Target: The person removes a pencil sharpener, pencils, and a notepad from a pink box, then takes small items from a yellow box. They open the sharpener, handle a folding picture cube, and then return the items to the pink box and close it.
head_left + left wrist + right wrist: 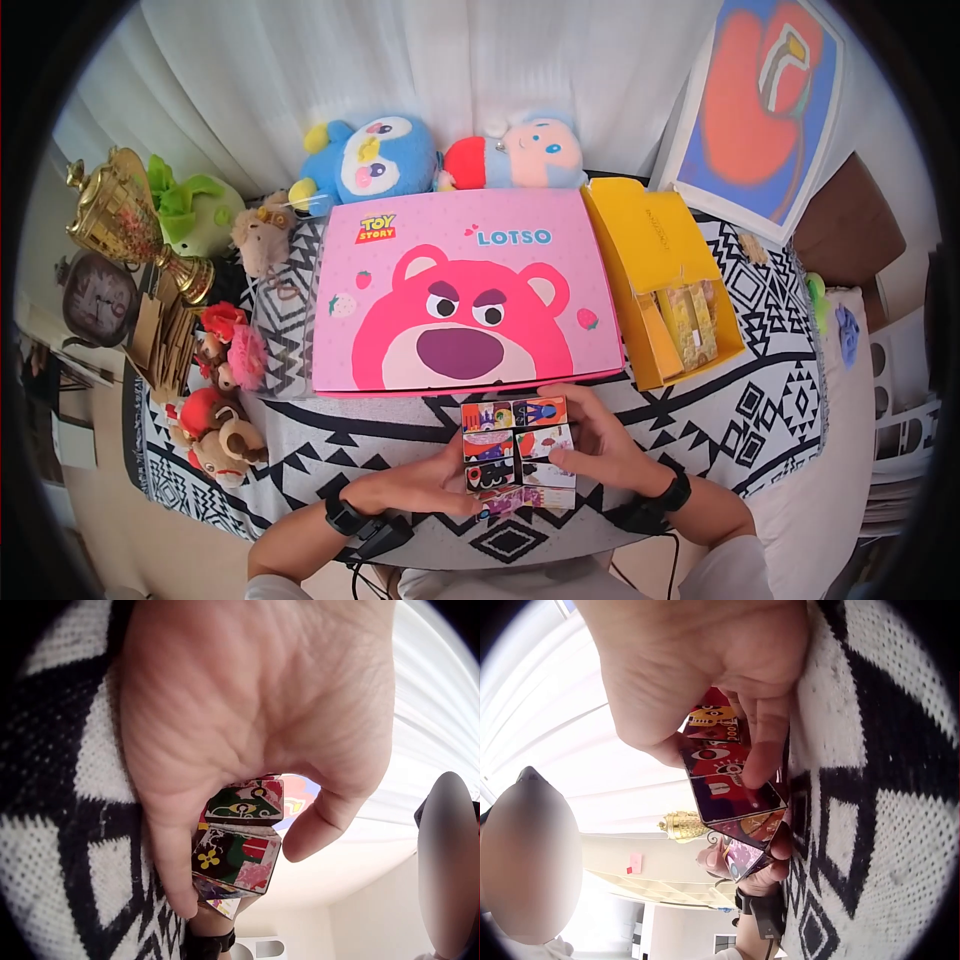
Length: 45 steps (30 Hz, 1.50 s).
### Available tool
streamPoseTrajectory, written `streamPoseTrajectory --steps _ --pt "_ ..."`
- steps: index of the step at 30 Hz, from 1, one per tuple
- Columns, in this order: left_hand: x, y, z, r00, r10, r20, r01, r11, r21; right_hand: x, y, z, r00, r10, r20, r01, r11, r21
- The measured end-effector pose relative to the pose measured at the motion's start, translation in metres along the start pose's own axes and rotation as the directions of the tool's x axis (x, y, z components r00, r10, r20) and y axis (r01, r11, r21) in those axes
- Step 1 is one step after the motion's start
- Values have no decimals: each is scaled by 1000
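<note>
A folding block of small picture panels is held between both hands above the cloth's front part, with gaps between some panels. My left hand holds its left side, the thumb by the lower left corner. On the right side, my right hand grips it, thumb on a white panel. In the left wrist view, green, black and pink panels show beyond the left palm. Red and purple panels appear in the right wrist view, with fingers of the right hand bent against them.
Behind the hands lies a large pink box with a bear face. An open yellow box stands to its right. Plush toys line the back; a gold trophy, a clock and red plush figures are at left.
</note>
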<state>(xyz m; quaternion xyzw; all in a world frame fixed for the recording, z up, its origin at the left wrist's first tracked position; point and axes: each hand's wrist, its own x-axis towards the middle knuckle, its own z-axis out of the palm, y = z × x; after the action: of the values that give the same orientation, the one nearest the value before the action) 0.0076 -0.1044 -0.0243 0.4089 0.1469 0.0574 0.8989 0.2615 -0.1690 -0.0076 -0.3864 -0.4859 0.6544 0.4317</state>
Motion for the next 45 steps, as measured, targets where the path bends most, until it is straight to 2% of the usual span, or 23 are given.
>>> streamPoseTrajectory --steps 2,4,5,9,11,12,13,15,21,23,28,32,34,35,37,38,40,41,44,45 --pt "3 -2 -1 999 -19 50 21 999 -31 0 0 -2 1000 -13 -3 13 998 -66" --pt "1 -2 0 996 19 91 -12 996 -85 0 -3 -2 1000 -11 -6 11 997 -77" --pt "1 0 -2 994 -24 103 28 999 -43 0 -4 -1 1000 -12 -6 11 997 -72" --pt "2 6 -2 995 -13 100 20 997 -72 1 -1 -1 1000 -29 6 30 997 -74" --pt "2 10 0 998 -11 60 19 991 -135 1 -1 -2 999 -39 9 39 995 -87" --pt "2 9 -1 998 -14 61 22 991 -134 0 -1 -5 999 13 31 -12 999 -40" --pt "3 7 -2 999 1 45 3 996 -91 0 -2 -6 996 64 55 -64 998 5" --pt "5 4 -4 999 21 30 -20 999 -41 0 -1 -6 995 76 65 -76 997 -5" --pt "4 6 0 998 -27 -63 31 997 68 0 -5 -1 978 178 109 -185 981 53" --pt "6 3 3 991 75 -110 -69 996 52 0 -3 -1 969 197 150 -212 973 91" --pt "9 -4 6 976 103 -192 -78 988 136 0 1 2 950 242 197 -262 962 82" --pt "10 -10 12 949 147 -278 -95 977 190 1 0 8 953 232 194 -244 969 38" --pt "8 -15 14 929 215 -302 -97 928 361 2 -9 16 979 125 161 -94 977 -190" --pt "8 -14 14 929 214 -302 -97 928 360 1 -7 15 979 126 161 -95 977 -189" --pt "7 -12 15 950 181 -256 -59 904 422 -1 -2 10 952 187 242 -102 940 -327" --pt "6 -12 14 949 179 -258 -56 906 421 -1 -2 10 952 189 243 -104 940 -324" --pt "5 -10 10 961 156 -230 -94 962 257 -1 -5 9 940 164 301 -128 983 -134" --pt "7 -7 14 938 258 -231 -201 949 244 -2 -3 0 911 244 334 -177 960 -218" --pt "10 -4 17 930 261 -259 -185 941 284 -1 -9 -3 914 264 307 -211 957 -197" --pt "10 -5 16 930 260 -258 -184 941 283 0 -18 -3 888 332 318 -304 943 -133"
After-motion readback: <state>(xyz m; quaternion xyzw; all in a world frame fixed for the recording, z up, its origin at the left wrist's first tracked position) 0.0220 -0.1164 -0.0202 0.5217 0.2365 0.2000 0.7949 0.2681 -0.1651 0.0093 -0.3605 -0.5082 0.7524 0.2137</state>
